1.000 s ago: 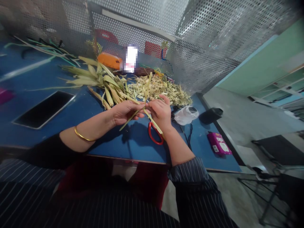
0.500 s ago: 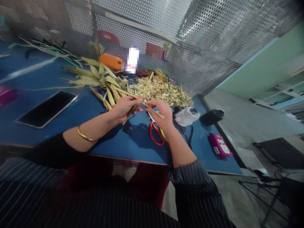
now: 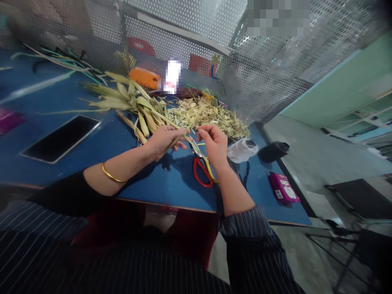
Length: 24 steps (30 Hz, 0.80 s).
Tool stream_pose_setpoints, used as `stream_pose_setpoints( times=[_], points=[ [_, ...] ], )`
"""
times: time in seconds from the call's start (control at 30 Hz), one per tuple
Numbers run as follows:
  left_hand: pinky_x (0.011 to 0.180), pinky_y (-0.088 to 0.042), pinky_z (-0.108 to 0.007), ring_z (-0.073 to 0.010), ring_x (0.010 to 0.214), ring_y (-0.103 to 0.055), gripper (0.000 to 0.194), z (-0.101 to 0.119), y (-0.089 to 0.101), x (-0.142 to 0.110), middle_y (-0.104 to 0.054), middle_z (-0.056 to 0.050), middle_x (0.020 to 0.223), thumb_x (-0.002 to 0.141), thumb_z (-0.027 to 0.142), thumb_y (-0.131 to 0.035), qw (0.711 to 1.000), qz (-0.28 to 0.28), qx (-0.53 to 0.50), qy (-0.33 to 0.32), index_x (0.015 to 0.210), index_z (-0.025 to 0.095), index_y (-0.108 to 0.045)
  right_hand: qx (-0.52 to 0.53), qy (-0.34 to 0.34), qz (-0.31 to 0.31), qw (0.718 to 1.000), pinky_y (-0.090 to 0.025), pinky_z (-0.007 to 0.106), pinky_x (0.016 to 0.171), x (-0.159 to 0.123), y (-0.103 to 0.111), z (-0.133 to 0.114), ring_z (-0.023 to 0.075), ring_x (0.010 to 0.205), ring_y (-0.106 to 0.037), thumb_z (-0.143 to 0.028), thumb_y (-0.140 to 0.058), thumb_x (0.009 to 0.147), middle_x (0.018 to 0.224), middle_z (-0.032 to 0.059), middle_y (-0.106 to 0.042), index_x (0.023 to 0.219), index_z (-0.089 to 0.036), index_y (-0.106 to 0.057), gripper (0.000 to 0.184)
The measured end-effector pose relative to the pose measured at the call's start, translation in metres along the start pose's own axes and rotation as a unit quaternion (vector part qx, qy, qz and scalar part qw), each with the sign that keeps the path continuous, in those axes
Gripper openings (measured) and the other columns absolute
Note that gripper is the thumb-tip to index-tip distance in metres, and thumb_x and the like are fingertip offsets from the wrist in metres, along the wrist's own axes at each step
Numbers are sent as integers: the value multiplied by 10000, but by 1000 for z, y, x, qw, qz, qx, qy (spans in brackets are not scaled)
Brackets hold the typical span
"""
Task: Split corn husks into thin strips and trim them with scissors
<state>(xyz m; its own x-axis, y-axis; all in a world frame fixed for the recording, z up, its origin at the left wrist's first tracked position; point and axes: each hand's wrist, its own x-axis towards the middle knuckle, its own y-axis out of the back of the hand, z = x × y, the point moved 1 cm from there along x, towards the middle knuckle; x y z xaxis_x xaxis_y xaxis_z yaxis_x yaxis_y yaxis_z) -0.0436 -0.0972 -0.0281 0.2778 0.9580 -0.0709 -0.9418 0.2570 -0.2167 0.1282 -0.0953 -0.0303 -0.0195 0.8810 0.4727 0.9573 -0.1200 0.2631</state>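
Note:
My left hand (image 3: pixel 167 141) pinches crossed pale green strips of corn husk (image 3: pixel 174 142) between thumb and fingers. Just to its right, a small gap away, my right hand (image 3: pixel 216 145) has its thumb and forefinger pressed together; what they hold, if anything, is too small to tell. Below and between the hands lie scissors (image 3: pixel 202 172) with one red and one yellow handle, blades pointing away. Beyond my left hand is a bunch of whole corn husks (image 3: pixel 134 100). Behind the right hand a heap of shredded husk (image 3: pixel 214 116) spreads out.
On the blue table (image 3: pixel 171 190) lie a dark phone (image 3: pixel 61 139) at left, an orange packet (image 3: pixel 145 78) and a lit, blurred screen (image 3: pixel 172 75) at the back. To the right are a white spool (image 3: pixel 243 150), a black roll (image 3: pixel 273 151) and a purple packet (image 3: pixel 283 188). A perforated metal screen (image 3: pixel 183 41) stands behind.
My right hand has drawn away from the left, opening a gap between them. The strip end that pointed down toward the right wrist has left that spot. The scissors show more fully.

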Motion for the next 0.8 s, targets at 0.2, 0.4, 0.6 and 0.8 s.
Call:
stream_pose_setpoints(
  times=[0.2, 0.4, 0.6, 0.8],
  points=[
    [397, -379, -177, -95, 499, -621, 209, -5, -4, -6, -733, -108, 797, 754, 283, -698, 993, -47, 105, 0, 871, 111, -727, 128, -136, -36, 982, -455, 250, 581, -1, -7, 6, 88, 548, -509, -378, -707, 723, 638, -28, -607, 740, -189, -666, 194],
    [387, -376, -198, -127, 480, -620, 144, -10, -5, -5, -714, -107, 698, 736, 213, -695, 993, -51, 106, 20, 827, 107, -730, 84, -96, -1, 992, -474, 270, 604, -3, -10, 9, 111, 575, -544, -352, -679, 745, 661, -11, -626, 751, -190, -671, 163],
    [406, -407, -174, -131, 575, -667, 206, -2, 1, 2, -742, -129, 820, 812, 308, -662, 999, 26, 13, 25, 870, 118, -718, -50, -96, -101, 989, -447, 258, 589, 1, 4, 2, 127, 586, -590, -530, -569, 832, 667, 15, -664, 743, -191, -647, 359],
    [444, -420, -175, -120, 555, -660, 151, -8, 4, 4, -709, -70, 684, 763, 160, -690, 998, 52, 40, -24, 908, 119, -682, -236, 28, -196, 951, -327, 237, 555, -11, -3, -13, 105, 528, -502, -307, -564, 865, 538, -26, -581, 583, -188, -541, 306]
  ],
)
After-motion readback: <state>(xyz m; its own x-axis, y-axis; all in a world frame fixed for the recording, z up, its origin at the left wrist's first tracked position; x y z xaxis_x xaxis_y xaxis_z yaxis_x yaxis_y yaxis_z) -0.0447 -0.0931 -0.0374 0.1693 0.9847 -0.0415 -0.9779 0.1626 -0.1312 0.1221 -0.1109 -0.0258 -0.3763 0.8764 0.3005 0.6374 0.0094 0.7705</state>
